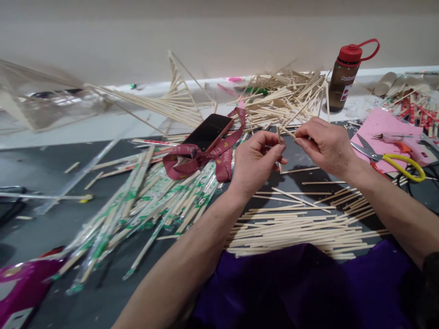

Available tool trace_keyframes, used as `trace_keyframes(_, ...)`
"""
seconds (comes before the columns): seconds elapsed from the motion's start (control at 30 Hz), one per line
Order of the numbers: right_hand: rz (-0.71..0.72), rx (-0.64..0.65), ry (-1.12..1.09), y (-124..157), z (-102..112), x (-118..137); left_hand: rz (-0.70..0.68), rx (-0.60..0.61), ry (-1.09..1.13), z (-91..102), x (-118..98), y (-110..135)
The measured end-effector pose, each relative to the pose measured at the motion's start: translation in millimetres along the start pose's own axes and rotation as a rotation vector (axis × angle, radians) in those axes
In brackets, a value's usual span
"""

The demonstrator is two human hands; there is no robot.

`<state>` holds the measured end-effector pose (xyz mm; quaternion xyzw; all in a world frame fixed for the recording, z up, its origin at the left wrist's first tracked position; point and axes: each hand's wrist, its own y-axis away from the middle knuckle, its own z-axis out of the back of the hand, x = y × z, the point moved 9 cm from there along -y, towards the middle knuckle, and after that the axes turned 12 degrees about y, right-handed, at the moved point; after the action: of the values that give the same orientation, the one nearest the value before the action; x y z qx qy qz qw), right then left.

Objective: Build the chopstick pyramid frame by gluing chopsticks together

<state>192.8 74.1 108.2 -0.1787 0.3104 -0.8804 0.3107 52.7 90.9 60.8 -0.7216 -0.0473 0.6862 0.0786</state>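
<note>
My left hand [254,157] is closed in a pinch on a short upright chopstick [278,133], which seems joined at its lower end to another chopstick [302,170] running to the right. My right hand [324,144] pinches a slanting chopstick [287,132], whose far end meets or nearly meets the top of the upright one. My fingers partly hide how these pieces join. Below both hands, many loose chopsticks [295,230] lie in rough rows on the dark table [113,297]. Chopsticks in clear, green-printed wrappers [147,210] are heaped to the left.
A phone [207,132] rests with a pink lanyard [224,160]. Behind stand a chopstick structure [174,96], a stick pile [284,100] and a red-capped bottle [345,77]. Rightward, scissors [387,157] and what looks like a glue gun [401,139] lie on pink sheet. A clear ruler-like strip [82,173] lies left.
</note>
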Motion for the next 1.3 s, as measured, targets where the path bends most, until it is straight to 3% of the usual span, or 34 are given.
trace_keyframes(1.3, -0.008, -0.012, 0.009, 0.3, 0.5, -0.3, -0.016, 0.003, -0.004, 0.0, -0.2, 0.0)
